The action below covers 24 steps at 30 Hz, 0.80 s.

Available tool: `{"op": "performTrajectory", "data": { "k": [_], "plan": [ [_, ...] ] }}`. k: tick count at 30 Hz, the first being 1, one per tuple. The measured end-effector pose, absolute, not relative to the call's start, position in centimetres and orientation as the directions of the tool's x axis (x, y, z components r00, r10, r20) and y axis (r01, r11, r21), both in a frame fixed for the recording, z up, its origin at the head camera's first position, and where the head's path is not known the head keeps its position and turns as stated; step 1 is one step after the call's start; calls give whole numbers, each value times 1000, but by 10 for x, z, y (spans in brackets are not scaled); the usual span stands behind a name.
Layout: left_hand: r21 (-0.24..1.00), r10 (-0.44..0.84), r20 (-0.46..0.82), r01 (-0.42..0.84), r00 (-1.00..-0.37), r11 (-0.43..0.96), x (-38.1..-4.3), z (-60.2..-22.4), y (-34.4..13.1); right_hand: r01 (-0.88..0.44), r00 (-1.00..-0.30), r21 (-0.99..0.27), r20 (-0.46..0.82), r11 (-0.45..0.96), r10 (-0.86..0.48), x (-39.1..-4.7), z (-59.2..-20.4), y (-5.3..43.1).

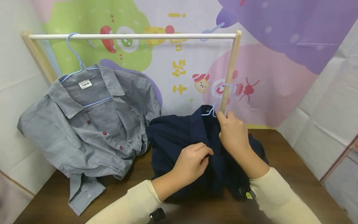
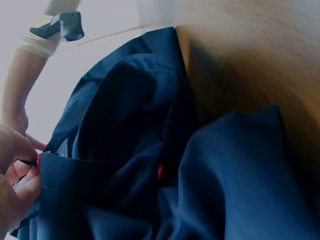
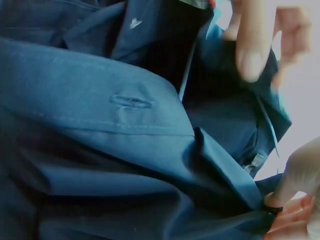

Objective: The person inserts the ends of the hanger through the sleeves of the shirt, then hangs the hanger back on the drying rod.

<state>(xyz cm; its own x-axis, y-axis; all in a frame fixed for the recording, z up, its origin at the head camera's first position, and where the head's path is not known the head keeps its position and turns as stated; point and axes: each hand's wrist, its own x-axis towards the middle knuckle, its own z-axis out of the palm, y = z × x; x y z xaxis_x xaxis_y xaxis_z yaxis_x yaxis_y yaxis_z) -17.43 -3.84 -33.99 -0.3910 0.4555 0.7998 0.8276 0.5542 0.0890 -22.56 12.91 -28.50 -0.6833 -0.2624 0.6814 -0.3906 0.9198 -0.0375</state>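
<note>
A navy shirt [image 1: 179,130] lies bunched on the table, with a light-blue wire hanger [image 1: 213,109] emerging at its collar. My right hand [image 1: 235,132] grips cloth beside the hanger's neck; in the right wrist view its thumb [image 3: 275,200] pinches the navy edge. Lower on the front, my left hand [image 1: 193,160] has bent fingers at the shirt's edge. The left wrist view has the left hand's fingers [image 2: 25,192] pinching that edge by a small red spot. A buttonhole [image 3: 131,102] shows on the navy band. Most of the hanger is hidden inside the shirt.
A grey shirt [image 1: 92,130] with red buttons hangs at left by another blue hanger [image 1: 76,56] on the white rail [image 1: 167,36]. The rack's wooden right post [image 1: 232,68] rises behind the navy shirt. Below is a brown table [image 1: 282,161]; a printed curtain [image 1: 167,62] hangs behind.
</note>
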Motion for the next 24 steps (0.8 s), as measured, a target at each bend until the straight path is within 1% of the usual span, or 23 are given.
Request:
{"op": "performTrajectory", "data": {
  "k": [2,7,15,17,21,22,24],
  "plan": [
    [104,446,800,825,-401,555,-178,-343,-35,-389,-687,-36,677,921,-264,-226,-285,125],
    [145,407,805,808,-432,570,-183,-344,-39,-363,-690,-70,690,929,-218,-231,-287,130],
    [223,330,795,751,-508,621,-187,-336,-73,-354,-652,-115,742,928,-156,-238,-288,157],
    [251,275,809,729,-519,637,-190,-336,-85,-344,-658,-133,740,930,-138,-239,-290,163],
    [346,88,828,629,-554,696,-200,-342,-112,-328,-674,-173,732,929,-102,-241,-292,174],
    [375,47,817,592,-575,713,-203,-345,-119,-327,-677,-183,730,927,-94,-241,-293,176],
    [456,-18,758,509,-652,730,-208,-353,-131,-329,-681,-201,727,922,-85,-241,-294,179]
  ]
}}
